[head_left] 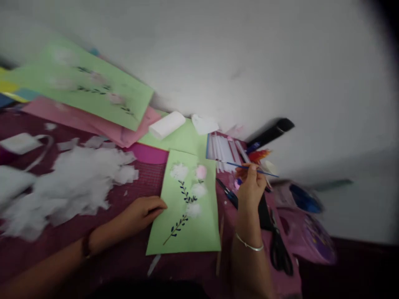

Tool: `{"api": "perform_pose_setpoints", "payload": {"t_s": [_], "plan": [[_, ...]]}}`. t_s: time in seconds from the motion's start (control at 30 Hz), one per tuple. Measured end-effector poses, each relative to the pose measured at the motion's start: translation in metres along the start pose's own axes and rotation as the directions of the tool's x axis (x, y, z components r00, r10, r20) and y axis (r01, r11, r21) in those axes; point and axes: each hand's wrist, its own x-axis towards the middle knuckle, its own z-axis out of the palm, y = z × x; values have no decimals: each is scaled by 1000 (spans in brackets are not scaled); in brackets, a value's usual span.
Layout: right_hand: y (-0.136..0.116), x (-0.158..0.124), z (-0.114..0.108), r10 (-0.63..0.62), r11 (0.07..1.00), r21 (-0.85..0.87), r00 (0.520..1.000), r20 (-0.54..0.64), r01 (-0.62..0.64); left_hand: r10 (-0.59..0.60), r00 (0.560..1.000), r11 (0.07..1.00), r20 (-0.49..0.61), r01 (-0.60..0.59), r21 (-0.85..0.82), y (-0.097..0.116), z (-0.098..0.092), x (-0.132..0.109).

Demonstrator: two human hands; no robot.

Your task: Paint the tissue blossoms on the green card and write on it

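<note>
Leafy stems (178,226) appear finished, one pink flower (201,172) tinted, three white flowers (193,210) untinted; the right hand (252,187) pinches a paintbrush (231,164), the left hand (146,211) touches the green card (199,236), grip unclear.

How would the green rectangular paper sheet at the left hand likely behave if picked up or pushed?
The sheet looks thin, so it is probably light and floppy. Lying nearly flat, it would likely slide rather than tip. Its fluffy white flowers look soft and raised, so they may crush.
</note>
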Motion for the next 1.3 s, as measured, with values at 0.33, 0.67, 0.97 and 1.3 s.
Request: {"api": "perform_pose_setpoints", "payload": {"t_s": [0.33, 0.67, 0.97, 1.3], "plan": [[38, 1, -131, 62, 920, -369, 978, -197, -132, 17, 1000, 998, -6, -17, 67, -12, -5, 2], [52, -9, -126, 79, 927, -351, 983, -167, -135, 26, 999, 994, -32, -23, 104, -8, -8, 4], [46, -6, -125, 212, 973, -33, 944, -252, -228, 4, 1000, 999, 7, -5, 44, -12, -6, 3], [6, -27, -16, 323, 904, 251, 938, 126, -345, 18, 1000, 1000, 9, -18, -7, 2, -1, 4]]}}
